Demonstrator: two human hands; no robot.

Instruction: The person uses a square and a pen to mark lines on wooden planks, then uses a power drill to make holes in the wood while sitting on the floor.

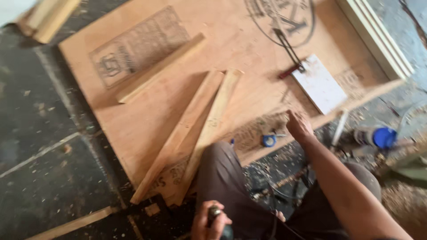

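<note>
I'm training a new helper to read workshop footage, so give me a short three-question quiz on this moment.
1. True or false: the right hand rests on the plywood sheet near its front edge.
2. What does the left hand hold? A) a dark-handled tool B) a wooden strip C) nothing
3. Fill in: the two long wooden strips lying side by side on the sheet reach past its ____ edge, toward the person's knee.

Key: 1 true. 2 A; what kind of tool it is cannot be told through the blur. 3 near (front).
</note>
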